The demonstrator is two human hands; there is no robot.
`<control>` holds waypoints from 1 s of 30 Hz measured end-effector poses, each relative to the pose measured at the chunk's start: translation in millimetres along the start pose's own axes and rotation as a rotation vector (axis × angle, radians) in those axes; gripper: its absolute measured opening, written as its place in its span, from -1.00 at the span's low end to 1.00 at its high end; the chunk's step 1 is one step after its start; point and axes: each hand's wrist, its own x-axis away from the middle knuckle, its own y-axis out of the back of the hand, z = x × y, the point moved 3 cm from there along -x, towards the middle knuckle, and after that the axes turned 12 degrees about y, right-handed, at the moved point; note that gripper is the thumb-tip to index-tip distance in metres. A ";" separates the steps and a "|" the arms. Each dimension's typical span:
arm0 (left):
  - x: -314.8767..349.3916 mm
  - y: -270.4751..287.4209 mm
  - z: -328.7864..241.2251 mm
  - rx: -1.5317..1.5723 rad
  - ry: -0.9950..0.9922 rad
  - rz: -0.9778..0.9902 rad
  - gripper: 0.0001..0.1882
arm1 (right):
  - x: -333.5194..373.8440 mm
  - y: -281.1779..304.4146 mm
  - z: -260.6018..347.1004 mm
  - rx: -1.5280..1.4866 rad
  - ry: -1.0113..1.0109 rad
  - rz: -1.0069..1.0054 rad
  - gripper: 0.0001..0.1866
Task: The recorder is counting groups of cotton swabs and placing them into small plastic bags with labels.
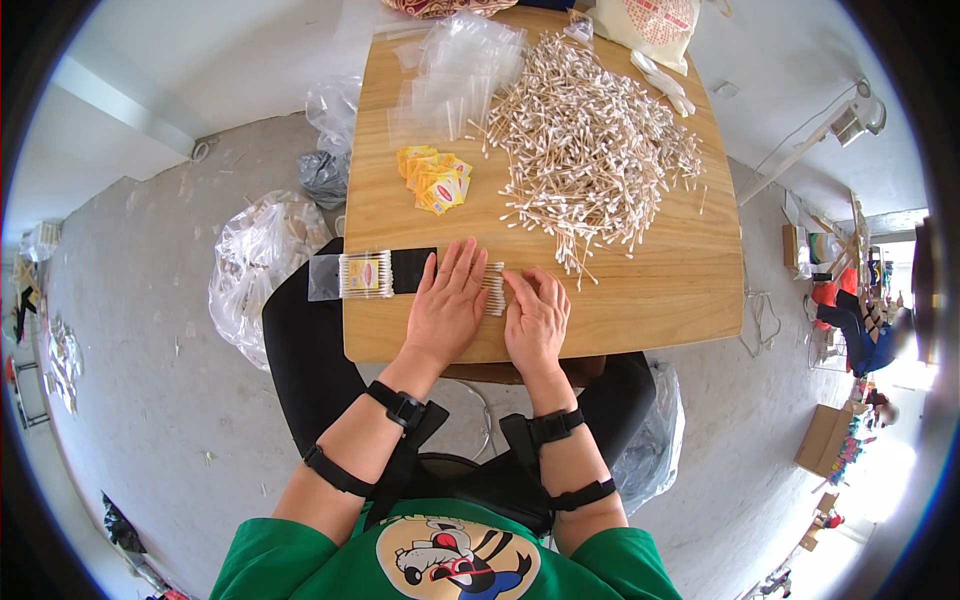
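Shirt, left hand flat beside swabs

Wooden table: cotton swabs heaped (loose, every direction); clear bags; yellow cards; filled packet.

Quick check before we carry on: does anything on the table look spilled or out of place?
No damage is apparent. The only untidy spot is the cotton swab pile: several swabs straggle from its near edge at uneven angles, unlike the neat swab row between the left hand and right hand.
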 end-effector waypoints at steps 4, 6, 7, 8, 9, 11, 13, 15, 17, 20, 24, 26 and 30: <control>0.3 -0.5 1.3 0.025 0.004 -0.002 -0.42 | -4.0 -1.8 -4.1 0.010 0.038 -0.039 -0.72; -0.1 -1.3 0.1 0.041 0.007 0.005 -0.43 | -16.1 -2.0 -12.9 -0.014 0.049 -0.029 -0.77; 0.2 -0.3 -0.1 0.058 0.010 0.013 -0.43 | -25.4 -1.5 -16.7 -0.037 0.059 -0.018 -0.81; 0.8 1.1 0.2 0.055 0.012 0.014 -0.43 | -36.2 -1.5 -19.3 -0.062 0.101 0.028 -0.89; 0.6 3.0 -1.2 0.059 0.005 0.007 -0.43 | -43.7 -1.6 -24.0 -0.061 0.100 0.028 -0.89; 1.1 4.5 -3.6 0.066 -0.004 -0.001 -0.43 | -54.7 -6.9 -27.4 -0.156 0.226 0.224 -0.92; 0.8 6.7 -4.5 0.067 0.001 -0.012 -0.43 | -66.1 -6.1 -34.1 -0.078 0.244 0.190 -0.92; 0.7 5.5 -3.2 0.052 0.004 -0.021 -0.43 | -70.1 -4.8 -34.9 -0.003 0.265 0.158 -0.92; 1.5 2.9 -0.7 0.035 0.013 -0.029 -0.44 | -64.9 -0.2 -35.5 0.040 0.095 0.041 -0.89; 2.8 0.3 0.7 0.059 0.016 -0.002 -0.45 | -31.9 -0.3 -6.8 0.014 0.204 0.161 -0.61; 2.2 -0.3 0.6 0.051 0.004 -0.021 -0.44 | 1.7 -3.6 13.8 0.152 0.332 0.322 -0.37; 2.3 -1.4 1.7 0.072 -0.002 -0.012 -0.44 | 1.5 -6.5 14.2 0.176 0.312 0.338 -0.38; 1.5 1.1 2.8 0.133 -0.012 -0.008 -0.44 | 0.2 -8.5 15.6 0.202 0.279 0.356 -0.39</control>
